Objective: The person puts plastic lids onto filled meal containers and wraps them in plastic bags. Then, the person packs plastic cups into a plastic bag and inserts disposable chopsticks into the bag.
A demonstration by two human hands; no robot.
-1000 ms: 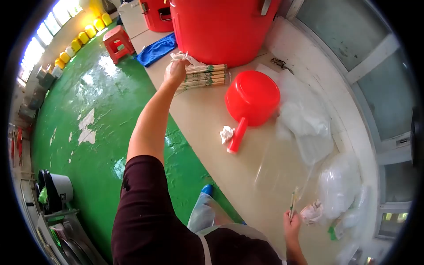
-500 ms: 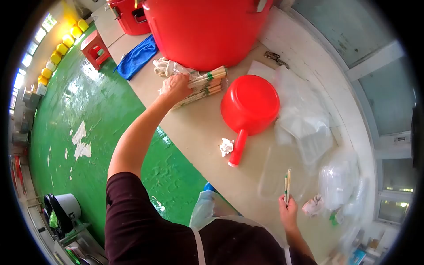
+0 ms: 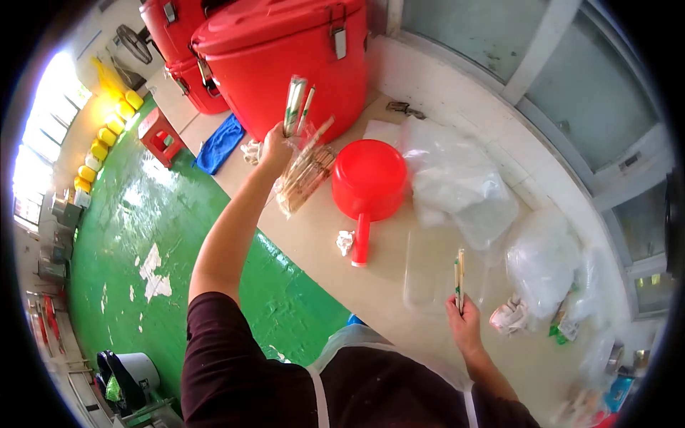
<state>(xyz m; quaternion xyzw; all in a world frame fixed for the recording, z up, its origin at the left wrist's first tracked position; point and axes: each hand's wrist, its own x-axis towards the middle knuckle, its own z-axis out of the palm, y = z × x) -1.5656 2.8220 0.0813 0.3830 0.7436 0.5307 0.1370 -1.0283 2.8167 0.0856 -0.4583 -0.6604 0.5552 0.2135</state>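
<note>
My left hand [image 3: 273, 148] is closed around a few paper-wrapped chopsticks [image 3: 293, 107] with green print, held upright against the big red barrel behind. Right beside it, a clear plastic bag of wrapped chopsticks [image 3: 303, 178] lies slanted on the table; whether my left hand also grips the bag I cannot make out. My right hand [image 3: 465, 322] pinches another small set of wrapped chopsticks [image 3: 459, 279], pointing up over the near part of the table. Between my hands, a red plastic ladle [image 3: 369, 178] rests upside down with its handle toward me.
Large red lidded barrels [image 3: 285, 71] stand at the back, near a blue cloth [image 3: 219, 145]. Clear plastic bags [image 3: 460, 182] lie along the wall side. A transparent tray or lid [image 3: 421, 274], crumpled paper [image 3: 345, 242] and a whitish glove-like cloth [image 3: 509, 314] are on the table [image 3: 314, 246].
My left hand has risen from the chopstick bag and now holds chopsticks upright. The bag lies at a steeper slant. My right hand keeps its chopsticks. The view has tilted upward.
</note>
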